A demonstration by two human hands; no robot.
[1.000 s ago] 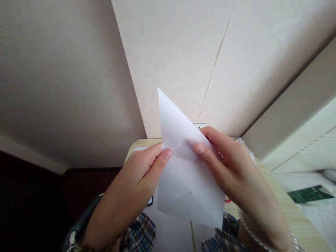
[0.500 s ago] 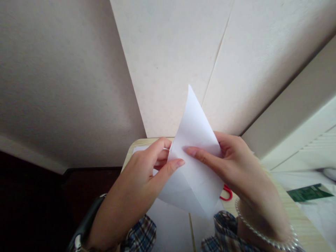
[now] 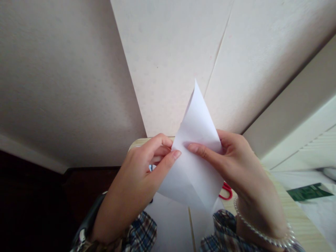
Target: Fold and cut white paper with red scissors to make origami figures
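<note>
A folded white paper (image 3: 197,154), kite-shaped with a sharp tip pointing up, is held in the air in front of the wall corner. My left hand (image 3: 136,182) pinches its left edge between thumb and fingers. My right hand (image 3: 236,168) grips its right side, with the thumb lying across the front face and the fingers behind. A bead bracelet (image 3: 262,235) circles my right wrist and a dark watch (image 3: 86,224) sits on my left wrist. Plaid sleeves show at the bottom.
A light wooden table (image 3: 296,217) lies below the hands, with white sheets (image 3: 170,224) on it. Red scissor handles (image 3: 226,190) peek out under the paper. A green booklet (image 3: 307,191) lies at the right on a white surface. Walls meet in a corner behind.
The paper has turned clockwise, so its tip moved from upper left to right of centre. My left thumb and fingers closed in on the left edge, and the red handles came into view.
</note>
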